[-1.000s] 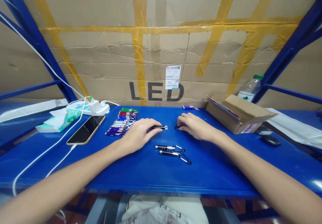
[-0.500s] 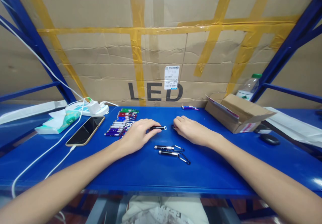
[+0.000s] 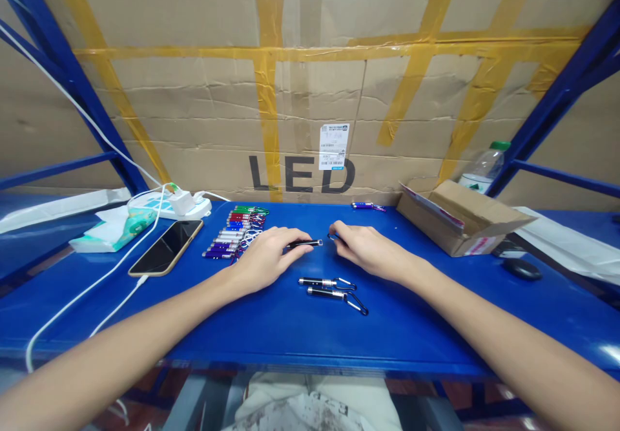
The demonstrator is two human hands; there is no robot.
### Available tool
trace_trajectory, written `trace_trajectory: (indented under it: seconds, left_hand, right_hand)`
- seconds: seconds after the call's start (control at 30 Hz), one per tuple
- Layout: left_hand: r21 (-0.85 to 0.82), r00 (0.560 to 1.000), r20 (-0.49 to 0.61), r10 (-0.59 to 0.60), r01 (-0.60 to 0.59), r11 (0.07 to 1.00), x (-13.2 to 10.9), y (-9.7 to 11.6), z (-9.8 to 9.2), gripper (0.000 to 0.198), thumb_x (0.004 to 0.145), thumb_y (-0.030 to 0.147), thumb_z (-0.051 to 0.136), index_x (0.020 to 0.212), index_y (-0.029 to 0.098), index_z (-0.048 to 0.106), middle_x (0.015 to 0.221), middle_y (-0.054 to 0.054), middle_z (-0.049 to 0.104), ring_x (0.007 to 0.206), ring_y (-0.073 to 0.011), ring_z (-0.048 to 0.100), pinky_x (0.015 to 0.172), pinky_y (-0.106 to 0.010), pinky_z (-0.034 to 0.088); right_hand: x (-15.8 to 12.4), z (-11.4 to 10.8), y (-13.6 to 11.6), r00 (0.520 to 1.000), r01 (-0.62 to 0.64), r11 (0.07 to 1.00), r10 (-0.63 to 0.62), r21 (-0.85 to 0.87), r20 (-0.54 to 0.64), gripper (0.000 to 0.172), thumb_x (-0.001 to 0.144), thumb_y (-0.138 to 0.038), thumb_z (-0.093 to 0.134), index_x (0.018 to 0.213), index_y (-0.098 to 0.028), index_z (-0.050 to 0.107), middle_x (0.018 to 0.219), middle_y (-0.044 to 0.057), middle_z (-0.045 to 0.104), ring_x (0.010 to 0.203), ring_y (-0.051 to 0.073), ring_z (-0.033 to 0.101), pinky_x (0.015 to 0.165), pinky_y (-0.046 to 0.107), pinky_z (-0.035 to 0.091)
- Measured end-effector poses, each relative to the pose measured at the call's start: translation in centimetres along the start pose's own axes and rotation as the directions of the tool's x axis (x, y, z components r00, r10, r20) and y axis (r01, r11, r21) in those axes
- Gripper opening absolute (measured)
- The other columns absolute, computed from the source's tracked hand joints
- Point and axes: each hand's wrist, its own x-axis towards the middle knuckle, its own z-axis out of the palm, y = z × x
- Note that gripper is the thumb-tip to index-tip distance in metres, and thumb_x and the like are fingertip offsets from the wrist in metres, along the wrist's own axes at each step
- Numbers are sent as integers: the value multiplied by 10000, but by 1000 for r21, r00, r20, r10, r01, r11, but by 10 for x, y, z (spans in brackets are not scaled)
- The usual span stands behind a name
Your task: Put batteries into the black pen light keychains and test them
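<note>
My left hand [image 3: 268, 258] rests on the blue shelf top [image 3: 271, 327] and pinches a small black keychain flashlight [image 3: 307, 243] by its body. My right hand [image 3: 364, 249] is just right of it, fingers pinched on a small dark carabiner clip [image 3: 332, 236] held close to the flashlight's silver end. Two more black flashlights with clips [image 3: 334, 289] lie side by side nearer to me. A row of several coloured keychain flashlights [image 3: 234, 234] lies left of my left hand.
A phone [image 3: 166, 256] on a white cable, a tissue pack [image 3: 113, 232] and a power strip [image 3: 170, 205] lie at left. An open cardboard box [image 3: 458, 218], a plastic bottle [image 3: 479, 169] and a black mouse [image 3: 520, 268] are at right. A purple flashlight [image 3: 367, 207] lies by the cardboard wall.
My right hand has slid left with the clip, from a gap away to right beside the flashlight's end. My left hand has tilted the flashlight slightly.
</note>
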Motion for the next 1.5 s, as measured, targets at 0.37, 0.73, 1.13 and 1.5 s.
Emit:
trace_trajectory:
  seconds: [0.37,0.73,1.13,1.5]
  left_hand:
    - [11,1000,3,-10,10,1000,0,-2,1,226,1082,384,619,1196,244,755,1192,-27,816,1062,-242,755,961,-384,549]
    - [25,1000,0,-21,21,999,0,-3,1,253,1089,413,595,1195,247,755,1200,-39,814,1075,-253,758,962,-391,559]
    - [-7,995,73,-64,65,998,1,-1,1,281,1085,449,590,1194,254,760,1180,-35,820,1063,-254,759,967,-369,555]
    - [-131,984,138,-115,133,982,3,2,0,250,1106,424,553,1146,238,715,889,8,816,865,-210,777,820,-306,524]
  right_hand:
    - [-2,12,12,988,151,989,-151,2,10,414,1132,-208,333,1481,-140,545,1200,188,705,1082,297,697,944,467,570]
    - [-3,10,4,981,196,977,-196,89,-8,365,1134,-195,315,1384,-144,575,1128,152,667,993,265,654,906,442,564]
    - [-2,4,1,968,249,933,-251,261,-25,267,1144,-218,293,1181,-195,557,984,61,599,868,210,562,822,359,488]
    - [-2,14,5,982,167,891,-187,422,4,262,1094,-129,357,1278,-192,532,1017,41,627,874,168,589,809,316,513]
